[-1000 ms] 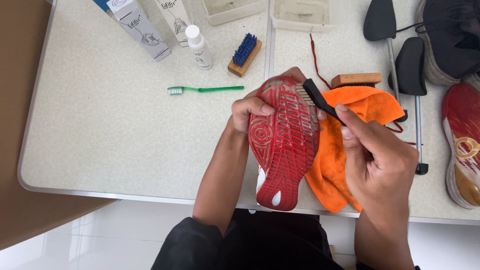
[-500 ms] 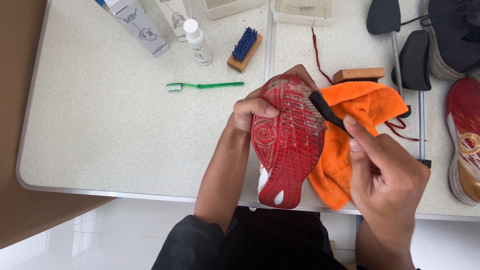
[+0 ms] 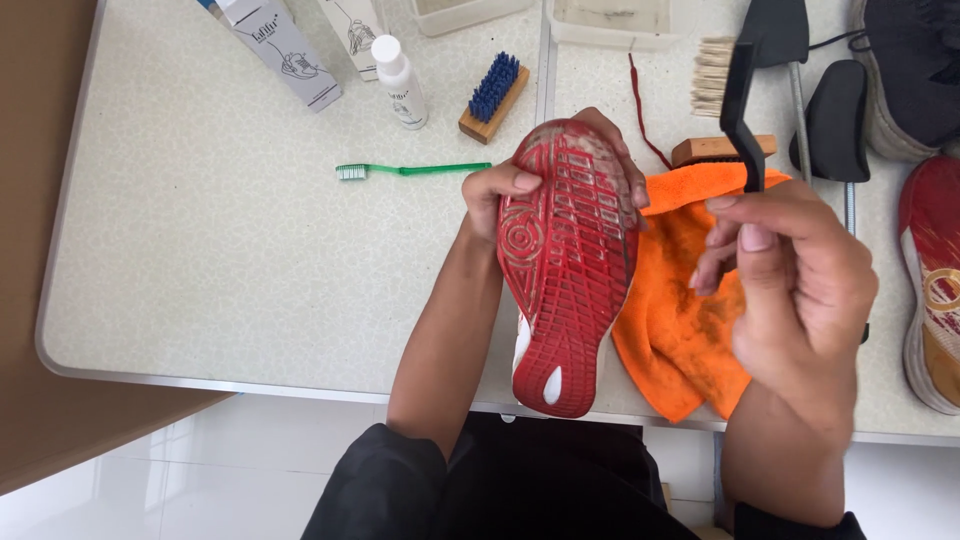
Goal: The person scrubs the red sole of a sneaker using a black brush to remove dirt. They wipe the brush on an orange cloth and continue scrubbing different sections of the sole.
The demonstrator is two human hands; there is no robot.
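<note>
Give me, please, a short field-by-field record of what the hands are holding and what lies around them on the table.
left hand: grips the red shoe near its toe, sole facing up
right hand: holds a black-handled brush, pale bristles pointing left, lifted clear of the sole
under the hands: orange cloth spread on the table
left of the shoe: green toothbrush, blue-bristled wooden brush, small white bottle
right edge: second red shoe, dark shoe

We look steeply down from our one head-worn camera, close over our hands, onto the pale speckled table [image 3: 220, 250].
</note>
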